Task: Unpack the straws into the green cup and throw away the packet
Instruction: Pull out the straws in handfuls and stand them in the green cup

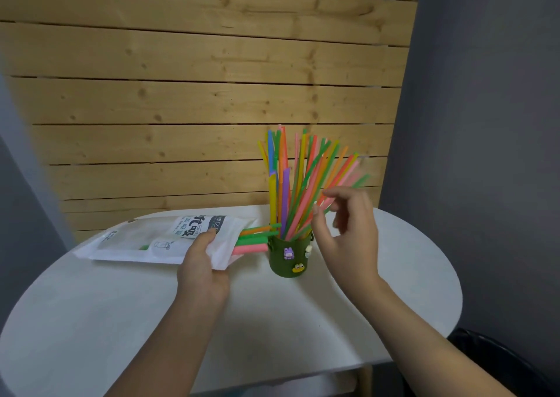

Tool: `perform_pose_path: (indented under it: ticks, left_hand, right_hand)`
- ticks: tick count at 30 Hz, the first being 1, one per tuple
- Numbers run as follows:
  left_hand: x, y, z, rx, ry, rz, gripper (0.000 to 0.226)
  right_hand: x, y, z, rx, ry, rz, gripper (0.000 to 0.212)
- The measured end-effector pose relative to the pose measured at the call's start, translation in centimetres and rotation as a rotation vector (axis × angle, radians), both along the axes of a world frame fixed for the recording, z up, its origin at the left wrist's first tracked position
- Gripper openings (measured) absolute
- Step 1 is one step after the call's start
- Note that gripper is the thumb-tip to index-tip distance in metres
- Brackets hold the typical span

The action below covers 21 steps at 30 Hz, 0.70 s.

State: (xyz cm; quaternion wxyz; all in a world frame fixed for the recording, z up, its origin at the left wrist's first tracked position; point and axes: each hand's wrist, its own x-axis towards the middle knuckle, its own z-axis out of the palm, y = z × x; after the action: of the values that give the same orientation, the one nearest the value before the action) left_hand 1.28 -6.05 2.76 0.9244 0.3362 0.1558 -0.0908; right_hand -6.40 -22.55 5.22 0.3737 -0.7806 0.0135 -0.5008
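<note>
The near half of the white counter (121, 321) lies bare to its rounded edge. At 11 o'clock the left hand (203, 272) has its fingers clamped on the packet (157, 240), a few straws (253, 240) poking from its mouth toward the green cup (288, 260). At 1 o'clock the right hand (348, 230) hovers, fingers apart, beside the upright straws. A wooden wall (197, 93) stands behind.

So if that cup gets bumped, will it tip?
Probably easily. The cup is small and narrow, while the straws stand far taller and fan right, so it looks top-heavy. The right hand hovers open beside them; a sideways knock there would likely topple it.
</note>
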Motion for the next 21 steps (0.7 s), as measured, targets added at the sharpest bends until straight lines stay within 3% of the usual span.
perform_pose_path:
  ticks: [5, 10, 15, 21]
  left_hand:
    - [-0.7, -0.1, 0.4, 0.014, -0.07, 0.01, 0.048]
    - [-1.3, 0.0, 0.5, 0.101, -0.193, 0.077, 0.049]
    - [-1.5, -0.3, 0.4, 0.321, -0.383, 0.166, 0.057]
    - [-1.4, -0.2, 0.3, 0.317, -0.426, 0.201, 0.061]
  right_hand:
    - [0.0, 1.6, -2.0, 0.236, 0.325, 0.194, 0.005]
    - [0.8, 4.0, -2.2, 0.913, 0.699, 0.559, 0.037]
    - [1.3, 5.3, -2.3, 1.175, 0.677, 0.632, 0.044]
    - [1.8, 5.8, -2.7, 1.244, 0.656, 0.525, 0.039]
